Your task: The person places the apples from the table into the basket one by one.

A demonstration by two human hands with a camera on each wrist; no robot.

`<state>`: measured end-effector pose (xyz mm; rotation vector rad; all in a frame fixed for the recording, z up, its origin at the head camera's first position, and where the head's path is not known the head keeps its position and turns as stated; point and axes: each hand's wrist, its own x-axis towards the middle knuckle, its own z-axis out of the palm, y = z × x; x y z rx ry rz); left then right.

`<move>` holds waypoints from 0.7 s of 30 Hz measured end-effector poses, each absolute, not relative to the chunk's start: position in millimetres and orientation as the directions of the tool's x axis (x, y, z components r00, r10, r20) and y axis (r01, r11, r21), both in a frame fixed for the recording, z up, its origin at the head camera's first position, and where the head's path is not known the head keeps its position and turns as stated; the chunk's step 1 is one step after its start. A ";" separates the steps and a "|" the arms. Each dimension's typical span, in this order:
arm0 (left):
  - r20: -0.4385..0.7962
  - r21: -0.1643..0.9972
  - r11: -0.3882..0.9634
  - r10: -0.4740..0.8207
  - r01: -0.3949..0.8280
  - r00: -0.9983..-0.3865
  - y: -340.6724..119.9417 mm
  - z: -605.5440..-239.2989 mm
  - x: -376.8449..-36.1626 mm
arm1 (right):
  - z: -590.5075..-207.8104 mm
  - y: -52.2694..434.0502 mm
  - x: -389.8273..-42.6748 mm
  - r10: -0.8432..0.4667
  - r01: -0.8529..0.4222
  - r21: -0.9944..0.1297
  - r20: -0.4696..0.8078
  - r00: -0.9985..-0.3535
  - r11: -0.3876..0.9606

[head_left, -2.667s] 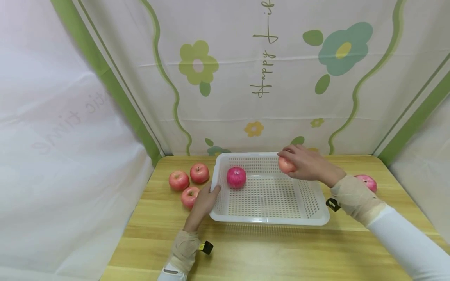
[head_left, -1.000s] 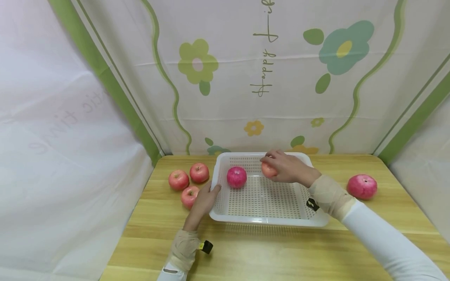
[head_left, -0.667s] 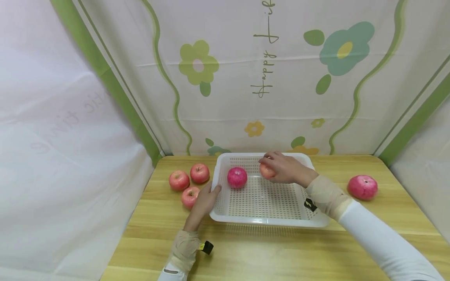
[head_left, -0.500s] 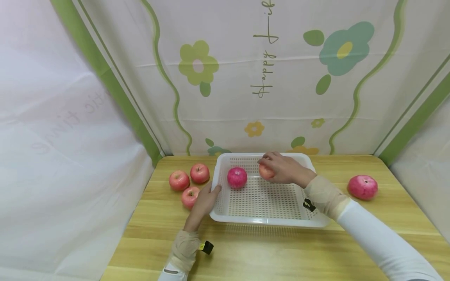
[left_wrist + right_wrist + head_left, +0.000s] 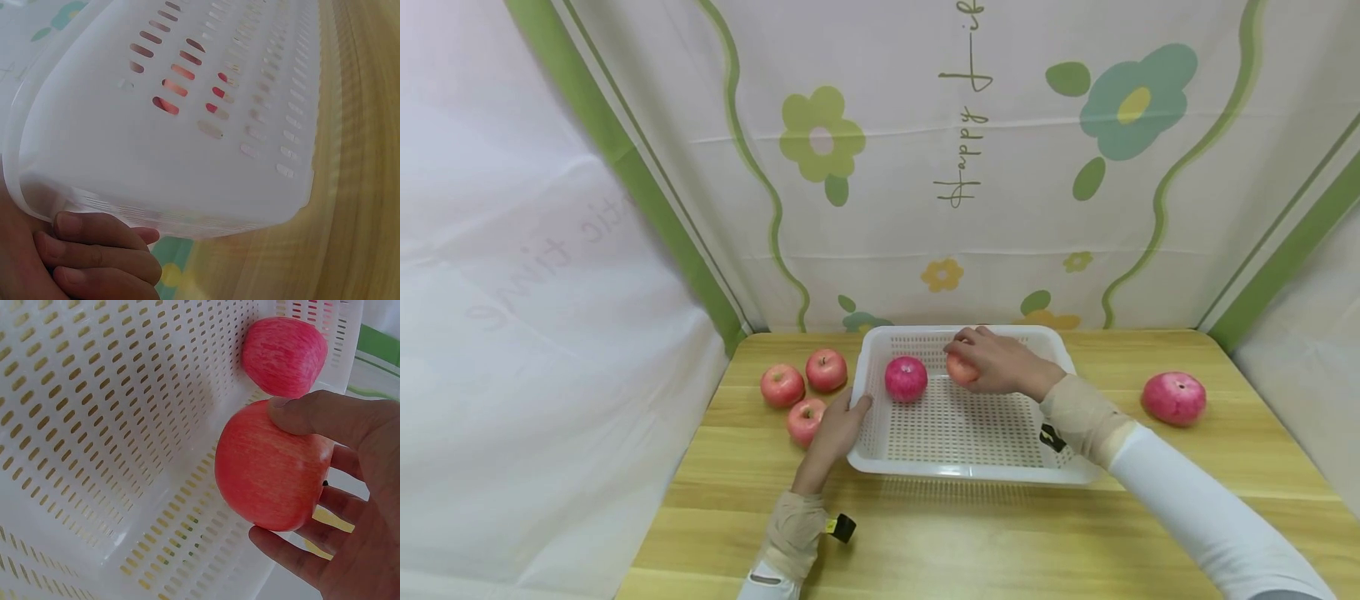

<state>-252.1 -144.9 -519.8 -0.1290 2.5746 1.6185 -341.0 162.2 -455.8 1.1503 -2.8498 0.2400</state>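
My right hand (image 5: 1003, 362) grips a red apple (image 5: 269, 469) inside the white perforated basket (image 5: 970, 472), thumb on one side and fingers spread round the other. Beyond it, toward the basket's left end, lies a deeper pink apple-like fruit (image 5: 906, 379). At the basket's left rim my left hand (image 5: 837, 427) holds the edge, thumb over the top; the left wrist view shows its fingers (image 5: 100, 256) curled beneath the rim. Close beside that hand on the wooden table is a red apple (image 5: 806, 419), partly covered by it.
Two more red apples, one in front (image 5: 782, 386) and one behind (image 5: 826, 370), stand on the table left of the basket. A flattened pink fruit (image 5: 1174, 398) sits to the right. White flower-printed cloth (image 5: 887, 208) hangs behind the table (image 5: 925, 550) and along both sides.
The right hand has carried the red apple leftward from the basket's right back corner, nearer the pink fruit inside. The left hand keeps its hold on the rim.
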 end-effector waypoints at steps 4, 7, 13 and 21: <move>-0.127 0.890 0.438 -0.028 -0.126 -0.992 -144.6 -520.5 -252.3 | -458.5 160.7 -341.4 -0.693 -0.704 -0.120 0.124 -0.710 0.700; -0.128 0.888 0.441 -0.030 -0.128 -0.991 -144.4 -519.8 -251.9 | -460.9 159.4 -341.9 -0.698 -0.708 -0.125 0.119 -0.707 0.695; -0.128 0.888 0.441 -0.028 -0.127 -0.991 -143.9 -518.0 -251.7 | -464.0 155.4 -341.9 -0.694 -0.701 -0.137 0.099 -0.713 0.700; -0.127 0.891 0.437 -0.026 -0.125 -0.992 -144.6 -520.4 -252.5 | -466.2 150.4 -340.1 -0.674 -0.671 -0.158 0.042 -0.738 0.725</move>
